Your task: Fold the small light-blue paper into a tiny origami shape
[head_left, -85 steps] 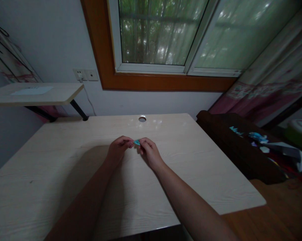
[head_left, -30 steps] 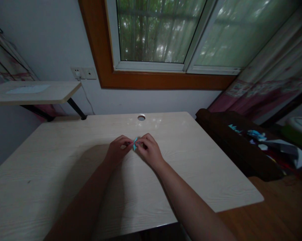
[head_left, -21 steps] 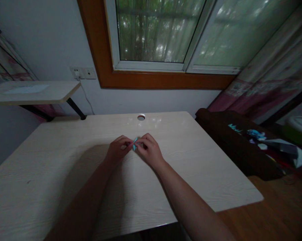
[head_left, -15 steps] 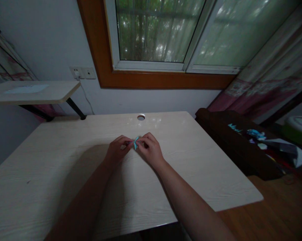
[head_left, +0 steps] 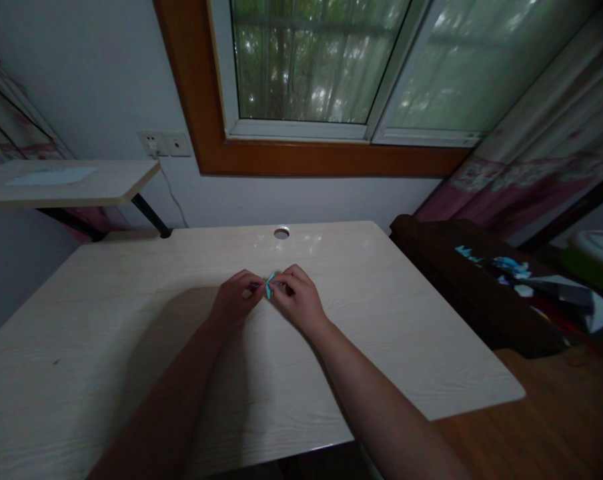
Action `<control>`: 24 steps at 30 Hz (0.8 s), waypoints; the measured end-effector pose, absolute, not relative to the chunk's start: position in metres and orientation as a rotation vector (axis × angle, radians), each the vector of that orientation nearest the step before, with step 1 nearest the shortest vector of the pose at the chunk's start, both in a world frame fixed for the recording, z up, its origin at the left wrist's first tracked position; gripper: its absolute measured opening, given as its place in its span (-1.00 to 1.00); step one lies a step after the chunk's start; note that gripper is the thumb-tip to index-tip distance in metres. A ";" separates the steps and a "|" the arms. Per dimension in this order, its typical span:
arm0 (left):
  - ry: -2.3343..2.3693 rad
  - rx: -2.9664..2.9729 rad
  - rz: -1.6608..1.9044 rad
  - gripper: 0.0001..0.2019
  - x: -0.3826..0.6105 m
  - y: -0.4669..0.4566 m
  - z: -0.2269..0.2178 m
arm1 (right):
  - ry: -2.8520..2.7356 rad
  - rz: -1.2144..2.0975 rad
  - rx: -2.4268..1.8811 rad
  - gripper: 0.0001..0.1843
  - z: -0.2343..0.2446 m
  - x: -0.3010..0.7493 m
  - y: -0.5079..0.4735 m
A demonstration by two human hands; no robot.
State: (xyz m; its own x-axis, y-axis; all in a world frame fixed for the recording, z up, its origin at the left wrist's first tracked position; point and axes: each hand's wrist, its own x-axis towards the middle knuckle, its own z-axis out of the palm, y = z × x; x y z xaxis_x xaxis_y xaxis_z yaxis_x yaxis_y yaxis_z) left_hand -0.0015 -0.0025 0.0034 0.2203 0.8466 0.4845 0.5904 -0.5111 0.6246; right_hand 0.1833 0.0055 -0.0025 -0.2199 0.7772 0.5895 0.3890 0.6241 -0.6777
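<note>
Fingertips [head_left: 259, 289] of the left hand [head_left: 235, 298] are pinched together on one side of a small turquoise piece [head_left: 269, 287], and the right hand [head_left: 301, 295] grips it in the same way from the other side. The piece sits between the two hands, over the middle of the pale tabletop [head_left: 381, 333], its ends showing above and below the pinch; its exact shape is too small to tell. Whether the hands rest on the surface cannot be told. Beyond them, near the far edge, is a round hole [head_left: 281, 234]. At the back left stands a raised shelf [head_left: 116, 183] bearing a white sheet [head_left: 51, 177]. To the right, well apart from the hands, turquoise scraps [head_left: 467, 254] and a blue bundle [head_left: 511, 268] lie on dark brown furniture [head_left: 431, 267].
</note>
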 end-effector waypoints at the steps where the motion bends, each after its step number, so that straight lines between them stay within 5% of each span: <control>1: 1.354 2.201 1.172 -0.93 -0.002 -0.002 0.003 | -1.839 0.482 -0.940 -0.90 -0.003 0.183 0.006; 24: 1.385 2.206 1.178 -0.95 0.000 -0.002 0.001 | -1.833 0.491 -0.991 -0.89 -0.005 0.182 0.007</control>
State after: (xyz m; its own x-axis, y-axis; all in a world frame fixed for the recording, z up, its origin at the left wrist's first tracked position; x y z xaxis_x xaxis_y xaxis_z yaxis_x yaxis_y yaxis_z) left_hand -0.0001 -0.0018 0.0014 0.2072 0.8478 0.4881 0.6180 -0.5002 0.6065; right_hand 0.1817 0.0067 -0.0047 -0.2095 0.8033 0.5574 0.4171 0.5891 -0.6921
